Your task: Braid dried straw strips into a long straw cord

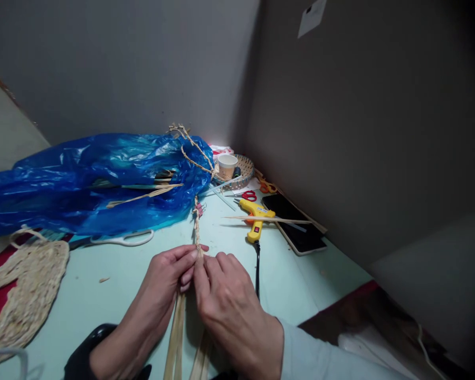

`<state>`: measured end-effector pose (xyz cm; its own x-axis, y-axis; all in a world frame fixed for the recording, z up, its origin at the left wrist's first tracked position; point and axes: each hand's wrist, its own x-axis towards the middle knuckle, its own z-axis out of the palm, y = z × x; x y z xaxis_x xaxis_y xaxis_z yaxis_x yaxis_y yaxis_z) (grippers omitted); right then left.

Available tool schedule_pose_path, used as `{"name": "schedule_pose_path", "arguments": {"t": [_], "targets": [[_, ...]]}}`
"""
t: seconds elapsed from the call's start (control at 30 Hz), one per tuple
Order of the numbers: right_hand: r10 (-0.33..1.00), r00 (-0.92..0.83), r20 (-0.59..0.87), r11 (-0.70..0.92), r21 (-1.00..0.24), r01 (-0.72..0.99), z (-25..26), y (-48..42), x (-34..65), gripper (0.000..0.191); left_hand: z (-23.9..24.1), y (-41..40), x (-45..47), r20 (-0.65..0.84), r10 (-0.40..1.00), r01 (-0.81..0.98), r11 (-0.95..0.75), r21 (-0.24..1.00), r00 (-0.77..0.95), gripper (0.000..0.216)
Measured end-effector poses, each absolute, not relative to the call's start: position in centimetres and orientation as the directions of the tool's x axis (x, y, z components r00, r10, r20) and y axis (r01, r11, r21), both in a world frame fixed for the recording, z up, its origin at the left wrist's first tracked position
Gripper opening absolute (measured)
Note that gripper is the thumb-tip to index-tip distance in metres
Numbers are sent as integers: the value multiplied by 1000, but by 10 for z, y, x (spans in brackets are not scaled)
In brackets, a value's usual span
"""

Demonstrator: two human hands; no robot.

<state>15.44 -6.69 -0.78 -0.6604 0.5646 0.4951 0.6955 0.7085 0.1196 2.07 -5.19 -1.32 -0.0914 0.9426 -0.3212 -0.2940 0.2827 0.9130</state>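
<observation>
A thin braid of pale dried plant strips [197, 224] runs away from me over the table, with a small pink clip [199, 210] near its far end. Both hands meet at its near end. My left hand [170, 274] pinches the braid between thumb and fingers. Pressed against the same spot, my right hand [225, 287] has its fingers closed on the strips. Loose flat strips [176, 338] hang from under the hands toward me. The exact crossing of strips between the fingertips is hidden.
A blue plastic bag [103, 184] fills the back left, a woven straw piece [31, 290] the left. White-handled scissors [130, 239] lie by the bag. Rightward are a yellow glue gun [257, 214] with its cord, a black-screened tablet [296, 224], red-handled scissors [247, 196] and a basket [247, 171] holding a cup [226, 166].
</observation>
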Motion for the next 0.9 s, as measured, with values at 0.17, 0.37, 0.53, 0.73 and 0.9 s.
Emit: {"name": "schedule_pose_path", "arguments": {"t": [0.17, 0.37, 0.53, 0.73, 0.9], "targets": [[645, -677, 353, 747, -104, 657, 0, -74, 164, 32, -6, -52, 18, -327, 941, -328, 283, 901, -86, 29], [815, -503, 289, 546, -676, 496, 36, -31, 198, 26, -3, -52, 16, -347, 935, -351, 303, 886, -69, 32], [678, -730, -80, 108, -972, 207, 28, 9, 190, 33, -2, -49, 15, -370, 928, -341, 333, 879, -48, 39], [610, -785, -106, -9, -992, 127, 3, 22, 173, 37, -7, -49, 14, -383, 921, -229, 358, 905, -73, 41], [651, -744, -153, -133, -987, 87, -1, 21, 176, 36, -9, -50, 16, -322, 936, -94, 311, 946, -143, 45]]}}
